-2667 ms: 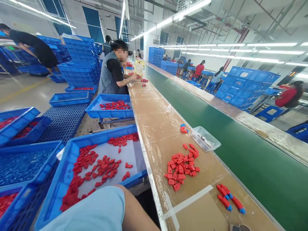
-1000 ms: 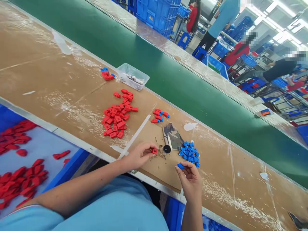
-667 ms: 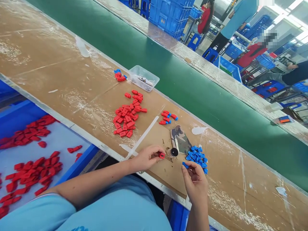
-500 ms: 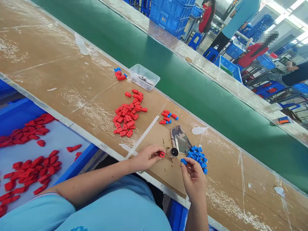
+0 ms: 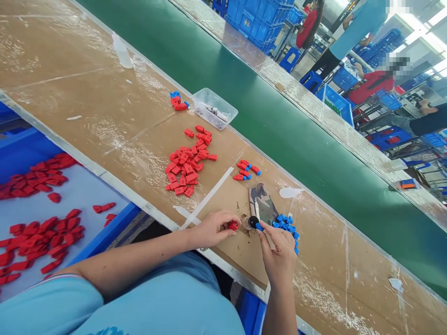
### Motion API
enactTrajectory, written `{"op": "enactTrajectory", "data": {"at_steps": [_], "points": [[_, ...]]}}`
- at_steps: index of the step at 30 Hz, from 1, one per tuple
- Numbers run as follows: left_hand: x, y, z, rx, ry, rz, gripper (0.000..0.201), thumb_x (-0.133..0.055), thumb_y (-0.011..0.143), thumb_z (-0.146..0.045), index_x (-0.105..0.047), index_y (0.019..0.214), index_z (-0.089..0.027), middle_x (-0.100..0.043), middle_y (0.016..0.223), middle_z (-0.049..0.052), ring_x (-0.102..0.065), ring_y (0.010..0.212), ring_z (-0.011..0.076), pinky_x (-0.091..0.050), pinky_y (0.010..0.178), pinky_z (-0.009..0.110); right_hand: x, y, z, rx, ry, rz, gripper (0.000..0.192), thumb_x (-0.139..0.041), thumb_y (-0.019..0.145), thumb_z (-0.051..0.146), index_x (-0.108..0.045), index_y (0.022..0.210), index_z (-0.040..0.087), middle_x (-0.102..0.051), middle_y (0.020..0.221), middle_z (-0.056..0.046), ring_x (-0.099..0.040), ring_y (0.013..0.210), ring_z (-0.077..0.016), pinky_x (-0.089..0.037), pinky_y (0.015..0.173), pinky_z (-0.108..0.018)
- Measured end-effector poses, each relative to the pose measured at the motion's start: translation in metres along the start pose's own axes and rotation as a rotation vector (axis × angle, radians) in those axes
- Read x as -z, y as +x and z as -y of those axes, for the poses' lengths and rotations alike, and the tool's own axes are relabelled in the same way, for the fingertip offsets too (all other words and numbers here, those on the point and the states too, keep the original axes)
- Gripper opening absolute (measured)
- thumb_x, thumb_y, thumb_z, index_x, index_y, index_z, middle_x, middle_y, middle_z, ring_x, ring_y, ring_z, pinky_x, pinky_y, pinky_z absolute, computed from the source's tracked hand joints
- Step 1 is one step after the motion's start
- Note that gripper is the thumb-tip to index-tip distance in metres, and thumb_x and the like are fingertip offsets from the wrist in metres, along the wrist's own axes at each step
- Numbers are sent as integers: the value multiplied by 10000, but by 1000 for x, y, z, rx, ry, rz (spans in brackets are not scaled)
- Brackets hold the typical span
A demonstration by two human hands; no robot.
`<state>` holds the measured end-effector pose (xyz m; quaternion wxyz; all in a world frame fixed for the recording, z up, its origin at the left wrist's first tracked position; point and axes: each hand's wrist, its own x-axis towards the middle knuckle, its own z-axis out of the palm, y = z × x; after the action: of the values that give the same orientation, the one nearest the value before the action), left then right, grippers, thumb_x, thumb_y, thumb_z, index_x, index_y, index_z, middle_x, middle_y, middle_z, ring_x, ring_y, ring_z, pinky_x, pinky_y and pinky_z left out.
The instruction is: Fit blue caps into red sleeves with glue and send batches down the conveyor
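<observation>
My left hand (image 5: 213, 229) rests on the brown worktop and pinches a small red plastic piece (image 5: 233, 225). My right hand (image 5: 277, 251) holds a small blue piece (image 5: 259, 226) at its fingertips, right beside a small round black-topped fixture (image 5: 252, 222) and close to the red piece. A pile of loose blue pieces (image 5: 287, 225) lies just behind my right hand. A camouflage-patterned cloth (image 5: 262, 205) lies behind the fixture. A heap of loose red pieces (image 5: 186, 167) sits further left on the worktop.
A few joined red-and-blue parts (image 5: 247, 169) lie near the green conveyor belt (image 5: 314, 139), more (image 5: 178, 102) beside a clear plastic tub (image 5: 214, 108). A blue tray (image 5: 104, 235) of red pieces stands at my left. Other people work beyond the belt.
My view swung from down the line to the worktop in front of me. Over the last second my right hand brought the blue piece up and left toward the black fixture; the left hand barely moved.
</observation>
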<state>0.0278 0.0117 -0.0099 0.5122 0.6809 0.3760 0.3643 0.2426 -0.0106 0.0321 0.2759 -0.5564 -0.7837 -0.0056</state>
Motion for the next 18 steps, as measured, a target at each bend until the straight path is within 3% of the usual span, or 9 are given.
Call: {"op": "enactTrajectory", "data": {"at_steps": [13, 18], "points": [[-2, -1, 1, 1, -40, -9, 201, -608, 782, -122, -644, 972, -177, -647, 868, 29, -581, 770, 145, -476, 705, 239, -2, 3, 1, 19, 4, -1, 221, -533, 936, 340, -734, 975, 258, -745, 830, -26, -633, 761, -187, -403, 760, -346], [-5, -3, 2, 64, -154, -15, 279, -564, 779, -98, -588, 1049, -163, -655, 904, 29, -600, 796, 137, -506, 754, 250, -3, 3, 0, 18, 34, -13, 225, -544, 931, 361, -738, 973, 255, -746, 824, -25, -637, 757, -186, -409, 754, -338]]}}
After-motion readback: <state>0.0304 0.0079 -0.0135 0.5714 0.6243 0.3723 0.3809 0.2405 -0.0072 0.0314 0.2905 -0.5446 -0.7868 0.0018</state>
